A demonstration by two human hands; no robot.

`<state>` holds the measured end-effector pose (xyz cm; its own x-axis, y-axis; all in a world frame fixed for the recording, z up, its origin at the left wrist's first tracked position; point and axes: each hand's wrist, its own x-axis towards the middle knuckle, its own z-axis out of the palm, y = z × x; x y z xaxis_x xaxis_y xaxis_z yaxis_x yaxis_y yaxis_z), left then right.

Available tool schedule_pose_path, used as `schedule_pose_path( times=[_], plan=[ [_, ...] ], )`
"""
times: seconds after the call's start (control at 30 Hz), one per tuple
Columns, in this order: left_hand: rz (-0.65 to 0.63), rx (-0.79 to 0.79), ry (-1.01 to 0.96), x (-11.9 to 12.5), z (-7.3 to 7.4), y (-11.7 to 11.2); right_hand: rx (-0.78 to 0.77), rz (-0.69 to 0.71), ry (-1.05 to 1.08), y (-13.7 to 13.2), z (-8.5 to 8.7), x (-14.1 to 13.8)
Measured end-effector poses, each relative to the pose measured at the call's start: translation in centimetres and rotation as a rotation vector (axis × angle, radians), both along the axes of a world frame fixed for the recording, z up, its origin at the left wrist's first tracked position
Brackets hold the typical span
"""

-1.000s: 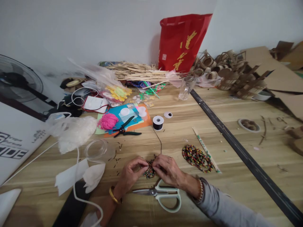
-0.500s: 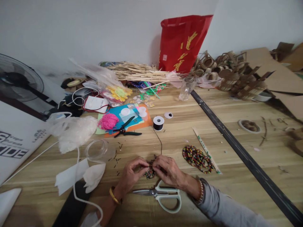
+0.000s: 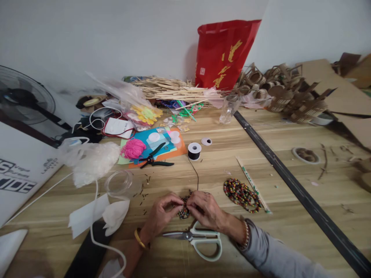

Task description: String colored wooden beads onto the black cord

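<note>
a person's left hand (image 3: pixel 161 213) and right hand (image 3: pixel 208 208) hold fingertips close together at a pile of small, round, multicoloured beads (image 3: pixel 183 213) on the wood-grained table (image 3: pixel 217 166); what either pinches is too small to tell. a light, steady touch suits such pieces, with slack in the thin dark cord (image 3: pixel 197 177) from its white-rimmed spool (image 3: pixel 194 148). smooth, pale-handled scissors (image 3: pixel 193 240) lie nearby.
</note>
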<state>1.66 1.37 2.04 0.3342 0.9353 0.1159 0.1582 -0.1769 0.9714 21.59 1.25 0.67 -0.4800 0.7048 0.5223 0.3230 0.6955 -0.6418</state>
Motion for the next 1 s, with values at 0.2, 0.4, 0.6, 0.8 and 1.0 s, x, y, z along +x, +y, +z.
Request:
schedule_pose_path(
  times=[0.2, 0.4, 0.6, 0.8, 1.0],
  plan=[
    [-0.021, 0.017, 0.01, 0.19, 0.28, 0.03, 0.015, 0.009, -0.024, 0.02, 0.09, 0.13],
    [-0.019, -0.016, 0.012, 0.22, 0.33, -0.07, 0.021, 0.016, -0.036, -0.05, 0.43, 0.08],
    [-0.014, -0.066, -0.008, 0.09, -0.02, -0.17, 0.047, 0.01, -0.034, -0.13, 0.31, 0.0],
    [-0.019, -0.068, -0.008, -0.03, -0.35, -0.17, 0.055, 0.022, -0.023, -0.15, 0.29, -0.01],
    [-0.027, -0.013, 0.012, 0.17, 0.05, -0.05, 0.004, 0.015, -0.054, -0.33, 0.48, 0.01]
  ],
)
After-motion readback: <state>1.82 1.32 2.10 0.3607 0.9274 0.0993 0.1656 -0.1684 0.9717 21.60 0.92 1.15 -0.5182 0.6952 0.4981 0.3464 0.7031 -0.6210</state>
